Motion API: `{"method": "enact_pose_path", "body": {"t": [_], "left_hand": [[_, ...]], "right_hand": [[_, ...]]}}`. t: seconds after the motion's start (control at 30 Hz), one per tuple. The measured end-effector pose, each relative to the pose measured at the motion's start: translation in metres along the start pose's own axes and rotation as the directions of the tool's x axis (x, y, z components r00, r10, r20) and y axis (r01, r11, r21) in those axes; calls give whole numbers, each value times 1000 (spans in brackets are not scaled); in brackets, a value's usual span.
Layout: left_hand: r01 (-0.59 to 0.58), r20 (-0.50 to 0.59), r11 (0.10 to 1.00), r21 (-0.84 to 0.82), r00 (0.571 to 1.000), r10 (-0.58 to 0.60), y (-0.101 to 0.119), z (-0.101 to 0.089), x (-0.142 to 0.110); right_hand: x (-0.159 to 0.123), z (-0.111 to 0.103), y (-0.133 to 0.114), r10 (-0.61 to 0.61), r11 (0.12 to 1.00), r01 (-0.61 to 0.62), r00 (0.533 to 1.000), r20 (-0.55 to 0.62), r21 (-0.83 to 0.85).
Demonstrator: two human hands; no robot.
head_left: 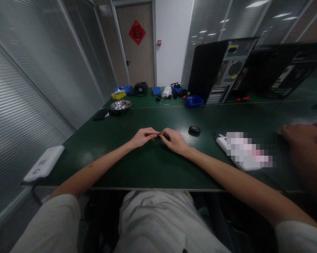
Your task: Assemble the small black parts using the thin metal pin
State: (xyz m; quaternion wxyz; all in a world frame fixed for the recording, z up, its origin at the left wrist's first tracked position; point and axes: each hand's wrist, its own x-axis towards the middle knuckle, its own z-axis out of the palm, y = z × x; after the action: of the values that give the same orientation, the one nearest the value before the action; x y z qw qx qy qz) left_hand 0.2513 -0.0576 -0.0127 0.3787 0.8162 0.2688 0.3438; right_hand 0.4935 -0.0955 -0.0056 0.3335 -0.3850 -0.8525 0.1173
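Note:
Over the middle of the green tabletop, my left hand and my right hand meet fingertip to fingertip. Pinched between them is a small dark piece, mostly covered by the fingers and too small to name. Both hands are closed, thumb against fingers. To the right of my right hand, apart from it, lies a glossy black oval object, shaped like a small case or a computer mouse.
White flat devices lie at left and right, the latter partly pixelated. Another person's hand rests far right. Behind are a metal bowl, a blue bin, a yellow bin and a black computer tower.

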Motion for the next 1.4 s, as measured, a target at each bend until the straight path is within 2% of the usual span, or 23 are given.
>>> {"method": "enact_pose_path", "body": {"t": [0.1, 0.27, 0.5, 0.67, 0.9, 1.2, 1.4], "left_hand": [[4, 11, 999, 49, 1000, -5, 4, -1, 0], [-24, 55, 970, 242, 998, 11, 12, -1, 0], [-81, 117, 924, 375, 992, 40, 11, 1, 1], [-112, 158, 874, 473, 987, 40, 11, 1, 1], [-158, 224, 814, 558, 974, 35, 14, 0, -2], [-184, 242, 785, 592, 969, 44, 14, -7, -5], [-224, 241, 732, 643, 967, 84, 18, -1, -6]], "right_hand": [[0, 1, 1, 15, 1000, -15, 1000, -4, -13], [1, 2, 4, 38, 996, -36, 999, 25, -79], [1, -2, 9, 65, 979, -53, 996, 53, -198], [1, -4, 8, 82, 957, -47, 990, 114, -286], [2, -9, -1, 104, 906, -10, 974, 202, -423], [2, -18, -4, 163, 901, -57, 963, 216, -429], [2, -16, -1, 158, 910, -63, 966, 203, -410]]}}
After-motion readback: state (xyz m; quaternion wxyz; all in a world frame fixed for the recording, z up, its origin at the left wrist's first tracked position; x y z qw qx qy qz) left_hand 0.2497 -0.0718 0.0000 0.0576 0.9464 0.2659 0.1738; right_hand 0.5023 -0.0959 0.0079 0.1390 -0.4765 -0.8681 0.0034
